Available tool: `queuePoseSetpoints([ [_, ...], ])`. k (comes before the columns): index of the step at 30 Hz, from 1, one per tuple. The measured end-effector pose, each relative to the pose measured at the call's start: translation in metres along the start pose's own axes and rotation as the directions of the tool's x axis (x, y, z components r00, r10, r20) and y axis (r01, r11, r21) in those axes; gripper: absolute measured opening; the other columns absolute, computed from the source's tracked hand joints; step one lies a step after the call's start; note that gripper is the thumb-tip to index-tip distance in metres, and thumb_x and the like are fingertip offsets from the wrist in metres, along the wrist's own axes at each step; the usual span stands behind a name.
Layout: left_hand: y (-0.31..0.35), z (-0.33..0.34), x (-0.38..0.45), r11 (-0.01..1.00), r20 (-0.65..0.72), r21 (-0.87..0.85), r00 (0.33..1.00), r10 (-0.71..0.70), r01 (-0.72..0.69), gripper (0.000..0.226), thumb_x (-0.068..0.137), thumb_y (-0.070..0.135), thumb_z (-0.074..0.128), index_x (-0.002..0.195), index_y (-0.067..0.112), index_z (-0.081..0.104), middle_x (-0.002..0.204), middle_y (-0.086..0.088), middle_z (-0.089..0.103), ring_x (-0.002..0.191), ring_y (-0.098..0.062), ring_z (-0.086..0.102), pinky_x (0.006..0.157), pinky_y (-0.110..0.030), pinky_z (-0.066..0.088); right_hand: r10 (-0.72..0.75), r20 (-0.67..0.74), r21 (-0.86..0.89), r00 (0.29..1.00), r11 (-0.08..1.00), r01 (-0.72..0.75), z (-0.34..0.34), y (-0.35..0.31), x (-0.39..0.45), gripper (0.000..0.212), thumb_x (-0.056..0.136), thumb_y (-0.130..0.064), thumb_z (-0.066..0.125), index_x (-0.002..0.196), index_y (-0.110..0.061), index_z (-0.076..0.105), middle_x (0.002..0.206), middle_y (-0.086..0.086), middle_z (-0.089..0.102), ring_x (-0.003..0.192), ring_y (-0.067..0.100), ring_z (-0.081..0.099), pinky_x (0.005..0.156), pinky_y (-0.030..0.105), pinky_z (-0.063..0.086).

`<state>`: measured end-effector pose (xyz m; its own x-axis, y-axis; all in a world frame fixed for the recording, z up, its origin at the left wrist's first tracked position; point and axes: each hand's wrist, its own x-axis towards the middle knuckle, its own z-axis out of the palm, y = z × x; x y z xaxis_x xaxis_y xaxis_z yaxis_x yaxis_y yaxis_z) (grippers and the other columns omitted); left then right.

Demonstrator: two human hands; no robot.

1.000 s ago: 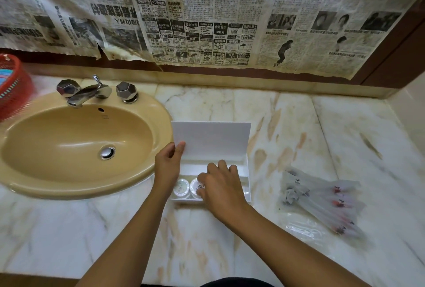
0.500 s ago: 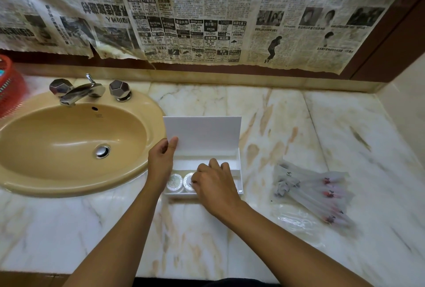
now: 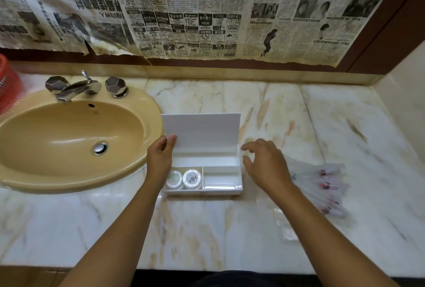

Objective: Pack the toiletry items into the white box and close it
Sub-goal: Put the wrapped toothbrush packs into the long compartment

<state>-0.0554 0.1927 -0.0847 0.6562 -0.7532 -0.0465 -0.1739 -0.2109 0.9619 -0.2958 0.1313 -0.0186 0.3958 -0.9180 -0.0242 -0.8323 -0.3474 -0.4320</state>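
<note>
Steadied lid (image 3: 202,130) with pinching left hand (image 3: 159,160); empty, open right hand (image 3: 266,167) best swung right toward sachets (image 3: 322,185).

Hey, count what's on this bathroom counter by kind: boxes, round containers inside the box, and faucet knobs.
White box: 1
Round containers, front-left compartment: 2
Faucet knobs: 2
Total: 5

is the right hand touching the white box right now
Apart. The head view shows the right hand hovering open just right of the white box, with marble visible between its fingers and the box wall.
</note>
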Motion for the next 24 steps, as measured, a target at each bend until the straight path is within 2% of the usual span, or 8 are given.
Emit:
queuePoseSetpoints([
  [4,0.0,0.001,0.0,1.0,0.001,-0.007,1.0,0.0,0.0,0.047,0.103,0.024,0.055,0.073,-0.009,0.04,0.07,-0.008,0.028,0.059,-0.007,0.026,0.051,-0.019,0.023,0.172,0.043,-0.074,0.984,0.983,-0.169,-0.006,0.033,0.011,0.036,0.091,-0.012,0.051,0.125,-0.021,0.059,0.123,0.006,0.059,0.115,0.025,0.05,0.093,0.037,0.043],
  [7,0.001,0.001,0.0,1.0,-0.001,0.0,1.0,0.0,0.0,0.047,0.103,0.024,0.055,0.072,-0.008,0.039,0.069,-0.007,0.028,0.055,-0.004,0.025,0.05,-0.018,0.023,0.296,0.09,-0.154,0.951,0.948,-0.28,-0.014,0.053,0.018,0.043,0.089,-0.006,0.05,0.129,-0.022,0.056,0.132,0.006,0.053,0.121,0.026,0.046,0.096,0.039,0.041],
  [11,0.001,0.001,-0.001,1.0,0.001,0.008,1.0,0.0,0.0,0.045,0.103,0.025,0.054,0.07,-0.001,0.039,0.068,-0.006,0.026,0.055,-0.004,0.024,0.05,-0.019,0.022,0.422,0.142,-0.226,0.895,0.894,-0.386,-0.042,0.08,0.023,0.045,0.085,-0.005,0.053,0.124,-0.027,0.059,0.131,0.004,0.056,0.121,0.026,0.049,0.097,0.038,0.044],
  [14,0.002,0.004,-0.001,1.0,0.002,0.008,1.0,0.004,-0.004,0.04,0.103,0.024,0.054,0.069,0.008,0.039,0.065,-0.003,0.025,0.052,-0.003,0.023,0.049,-0.018,0.023,0.475,0.24,-0.314,0.847,0.863,-0.395,-0.051,0.091,0.017,0.046,0.082,-0.004,0.053,0.12,-0.03,0.059,0.131,0.003,0.055,0.12,0.024,0.05,0.092,0.034,0.046],
  [17,-0.001,0.003,0.0,1.0,0.005,0.0,1.0,-0.004,0.004,0.042,0.103,0.024,0.055,0.069,0.002,0.041,0.066,-0.004,0.028,0.052,-0.002,0.026,0.049,-0.016,0.025,0.505,0.322,-0.387,0.8,0.842,-0.376,-0.039,0.092,0.008,0.037,0.085,-0.01,0.058,0.118,-0.025,0.061,0.127,0.003,0.056,0.117,0.022,0.052,0.09,0.031,0.046],
  [19,-0.003,0.002,0.002,1.0,0.008,-0.005,1.0,-0.003,0.003,0.045,0.103,0.025,0.055,0.073,-0.007,0.044,0.07,-0.01,0.031,0.057,-0.006,0.028,0.051,-0.018,0.026,0.51,0.299,-0.383,0.807,0.838,-0.388,-0.031,0.092,0.007,0.029,0.086,-0.01,0.056,0.113,-0.018,0.064,0.12,0.005,0.061,0.109,0.023,0.059,0.083,0.029,0.046],
  [21,-0.005,0.001,0.002,1.0,0.007,-0.013,1.0,-0.003,0.003,0.045,0.103,0.025,0.055,0.074,-0.008,0.044,0.073,-0.01,0.034,0.06,-0.008,0.03,0.052,-0.019,0.027,0.519,0.264,-0.346,0.813,0.838,-0.423,-0.029,0.092,0.008,0.024,0.086,-0.008,0.055,0.106,-0.012,0.067,0.112,0.007,0.065,0.102,0.024,0.062,0.073,0.026,0.044],
  [24,-0.005,0.001,0.003,1.0,0.005,-0.011,1.0,0.002,-0.002,0.045,0.103,0.025,0.055,0.075,-0.01,0.046,0.074,-0.01,0.037,0.066,-0.015,0.032,0.052,-0.019,0.028,0.493,0.204,-0.286,0.846,0.856,-0.43,-0.028,0.091,0.01,0.019,0.086,-0.011,0.055,0.095,-0.012,0.071,0.103,0.007,0.069,0.095,0.025,0.064,0.068,0.026,0.043],
])
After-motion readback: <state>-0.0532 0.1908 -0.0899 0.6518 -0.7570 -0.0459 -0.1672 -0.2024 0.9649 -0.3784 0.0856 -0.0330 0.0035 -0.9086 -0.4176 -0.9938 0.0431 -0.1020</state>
